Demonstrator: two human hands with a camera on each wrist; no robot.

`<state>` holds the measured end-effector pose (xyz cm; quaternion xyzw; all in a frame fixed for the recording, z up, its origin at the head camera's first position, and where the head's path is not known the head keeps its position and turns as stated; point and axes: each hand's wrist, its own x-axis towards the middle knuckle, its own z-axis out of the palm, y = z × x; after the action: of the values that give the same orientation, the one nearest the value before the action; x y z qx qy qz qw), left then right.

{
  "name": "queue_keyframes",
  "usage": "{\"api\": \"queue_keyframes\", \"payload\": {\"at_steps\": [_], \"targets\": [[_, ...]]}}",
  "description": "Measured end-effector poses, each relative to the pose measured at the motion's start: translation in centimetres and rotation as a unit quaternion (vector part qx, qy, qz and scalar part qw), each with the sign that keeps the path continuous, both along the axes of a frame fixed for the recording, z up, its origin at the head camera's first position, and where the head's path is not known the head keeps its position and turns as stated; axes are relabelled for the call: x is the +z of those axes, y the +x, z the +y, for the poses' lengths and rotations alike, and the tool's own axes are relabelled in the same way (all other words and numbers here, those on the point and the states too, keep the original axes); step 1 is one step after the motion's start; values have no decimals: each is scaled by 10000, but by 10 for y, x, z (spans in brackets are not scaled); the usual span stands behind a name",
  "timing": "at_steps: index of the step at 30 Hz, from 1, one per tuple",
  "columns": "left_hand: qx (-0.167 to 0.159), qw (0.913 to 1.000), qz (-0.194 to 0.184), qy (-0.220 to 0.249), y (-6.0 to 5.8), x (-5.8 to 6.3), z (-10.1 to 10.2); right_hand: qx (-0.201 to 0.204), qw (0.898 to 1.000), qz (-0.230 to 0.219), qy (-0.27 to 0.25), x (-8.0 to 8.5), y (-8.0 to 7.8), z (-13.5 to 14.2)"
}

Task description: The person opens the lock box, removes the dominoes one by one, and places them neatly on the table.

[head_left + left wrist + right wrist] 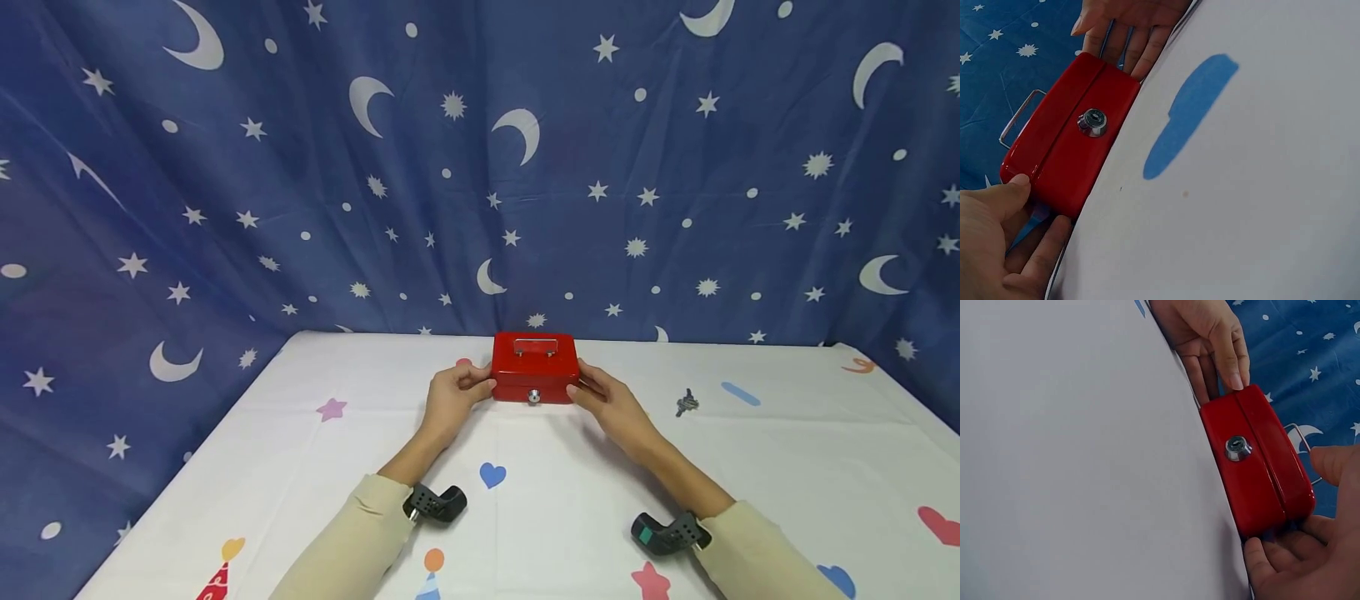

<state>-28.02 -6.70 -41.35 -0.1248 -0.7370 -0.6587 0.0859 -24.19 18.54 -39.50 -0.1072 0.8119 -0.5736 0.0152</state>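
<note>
A red cash box [534,367] with a wire handle on its lid and a round silver lock in front stands at the table's far side, lid down. My left hand [450,404] holds its left end, thumb [1019,181] on the corner and fingers along the end. At the other end is my right hand [615,412], its loosely extended fingers [1260,559] against the side. The right thumb [1329,464] stands apart from the lid near the handle in the right wrist view. Some fingertips are hidden by the box.
Right of the box lies a small bunch of keys [686,402] on the white patterned tablecloth [555,517]. A blue curtain [420,217] with moons and stars hangs behind and left of the table. Each wrist wears a black camera mount [435,503].
</note>
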Motion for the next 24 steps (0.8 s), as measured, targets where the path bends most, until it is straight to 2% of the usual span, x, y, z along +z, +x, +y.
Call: {"api": "queue_keyframes", "payload": {"at_steps": [9,13,19,24], "targets": [[6,9999,-108,-49,1,1,-3,-126,9998,106,-65,1,7,3],[-103,9999,-67,-118,0,0,-5,-203,9997,120,-74,-1,7,5],[-351,9992,-168,37,0,2,-5,-278,9994,138,-175,-4,6,6],[-366,9991,-171,134,0,2,-6,-278,9989,201,-320,-5,3,6]]}}
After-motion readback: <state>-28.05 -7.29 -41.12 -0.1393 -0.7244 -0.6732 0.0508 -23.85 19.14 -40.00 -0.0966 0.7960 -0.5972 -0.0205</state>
